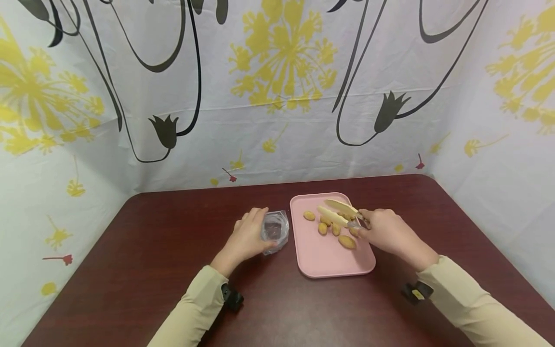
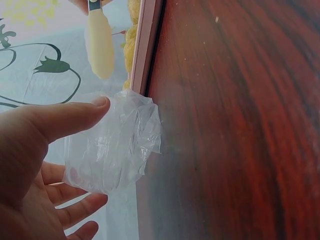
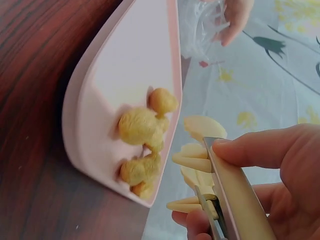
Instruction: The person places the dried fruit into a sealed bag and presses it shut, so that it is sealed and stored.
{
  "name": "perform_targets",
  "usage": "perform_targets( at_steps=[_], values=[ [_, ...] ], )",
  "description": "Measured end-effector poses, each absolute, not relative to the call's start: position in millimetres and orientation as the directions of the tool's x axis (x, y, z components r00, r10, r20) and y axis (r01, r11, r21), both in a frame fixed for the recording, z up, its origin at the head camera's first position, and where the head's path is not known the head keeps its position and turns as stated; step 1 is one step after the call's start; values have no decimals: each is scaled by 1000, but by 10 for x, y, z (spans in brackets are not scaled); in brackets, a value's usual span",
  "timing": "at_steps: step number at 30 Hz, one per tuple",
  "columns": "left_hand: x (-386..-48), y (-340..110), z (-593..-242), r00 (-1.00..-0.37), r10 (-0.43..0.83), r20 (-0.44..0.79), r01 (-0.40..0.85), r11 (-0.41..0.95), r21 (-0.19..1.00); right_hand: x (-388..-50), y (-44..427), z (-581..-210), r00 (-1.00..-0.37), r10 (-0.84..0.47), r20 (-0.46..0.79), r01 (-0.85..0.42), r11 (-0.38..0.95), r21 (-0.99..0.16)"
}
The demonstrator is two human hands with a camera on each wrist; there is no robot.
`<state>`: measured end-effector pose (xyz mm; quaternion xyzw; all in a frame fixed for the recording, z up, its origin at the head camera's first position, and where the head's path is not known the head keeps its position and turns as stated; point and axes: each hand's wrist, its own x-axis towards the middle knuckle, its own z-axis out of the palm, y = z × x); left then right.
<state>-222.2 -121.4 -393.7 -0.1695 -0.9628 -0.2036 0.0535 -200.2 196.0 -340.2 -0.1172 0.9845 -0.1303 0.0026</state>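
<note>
A clear plastic container wrapped in thin film [image 1: 275,228] stands on the table left of the pink tray [image 1: 316,258]. Around its left side curves my left hand [image 1: 246,236]; in the left wrist view the thumb lies along the film-covered container [image 2: 112,145], fingers on the far side. My right hand [image 1: 390,233] holds tongs with cream-coloured tips [image 1: 340,217] over the tray's right part. The right wrist view shows the tongs [image 3: 235,190] gripped between thumb and fingers, their tips apart. Several yellow-brown nut-like pieces [image 1: 347,242] lie on the tray, some behind the tongs.
The dark red-brown table [image 1: 173,250] runs under both arms. A white cloth [image 1: 208,144] with yellow and grey flower prints hangs behind it and at both sides. Dark wrist devices sit at both sleeves [image 1: 195,299].
</note>
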Motion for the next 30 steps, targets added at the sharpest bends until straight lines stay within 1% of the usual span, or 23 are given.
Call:
perform_targets(
  at_steps=[9, 15, 21, 30],
  values=[
    [-2215, -1214, -3925, -935, 308, 173, 352, 859, 372, -2076, 1772, -3371, -951, -310, 19, -305, 922, -238],
    [-2215, -1215, -3924, -936, 307, 173, 351, 859, 373, -2135, 1640, -3320, -946, -322, -43, -306, 928, -214],
    [-2217, -1213, -3931, -937, 309, 165, 349, 858, 376, -2168, 1583, -3310, -941, -334, -48, -320, 929, -185],
    [-2224, -1219, -3933, -934, 312, 172, 355, 856, 377, -2198, 1570, -3288, -944, -323, -69, -305, 932, -195]
  ],
)
